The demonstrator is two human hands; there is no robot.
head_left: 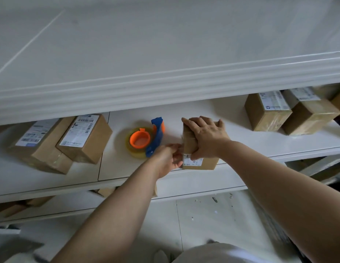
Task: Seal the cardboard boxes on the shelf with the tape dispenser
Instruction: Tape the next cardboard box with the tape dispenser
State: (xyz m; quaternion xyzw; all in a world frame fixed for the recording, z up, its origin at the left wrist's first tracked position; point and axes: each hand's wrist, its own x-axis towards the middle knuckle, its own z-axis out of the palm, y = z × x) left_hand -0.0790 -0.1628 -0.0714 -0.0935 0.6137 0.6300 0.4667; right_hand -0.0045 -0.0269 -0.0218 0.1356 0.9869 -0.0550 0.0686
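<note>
**Both hands on a small box at the shelf edge**

Bare left hand (168, 160) pinches the near-left side of the small brown cardboard box (200, 149). Right hand (208, 138) lies flat, gripping its top. Just left, on the white shelf (241, 130), rests the blue-and-orange tape dispenser (146, 139).

A parcel storeroom or small packing area: white shelving (165, 86) in tiers holds cardboard boxes (85, 138) with printed shipping labels (78, 130) at nine and two o'clock, more boxes (268, 113) taped shut, above a pale tiled floor (203, 215).
</note>
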